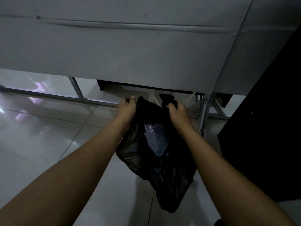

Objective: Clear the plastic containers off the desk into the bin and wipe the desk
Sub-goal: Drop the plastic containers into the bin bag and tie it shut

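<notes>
I had both hands pinched onto the rim of the black bin bag (161, 168), left hand (126, 110) and right hand (178, 114) apart to spread its mouth; between them, inside, lay what looked like a plastic container (155, 138).

Black plastic bag (162, 168) with a clear container (156, 137) inside, gripped by left hand (127, 108) and right hand (178, 113).

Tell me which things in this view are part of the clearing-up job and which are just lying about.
Part of the job:
- black plastic bag, gripped at its top by the left hand and right hand
- clear plastic container inside the bag
- grey desk

Just lying about:
- metal desk frame
- black cabinet
- tiled floor
</notes>
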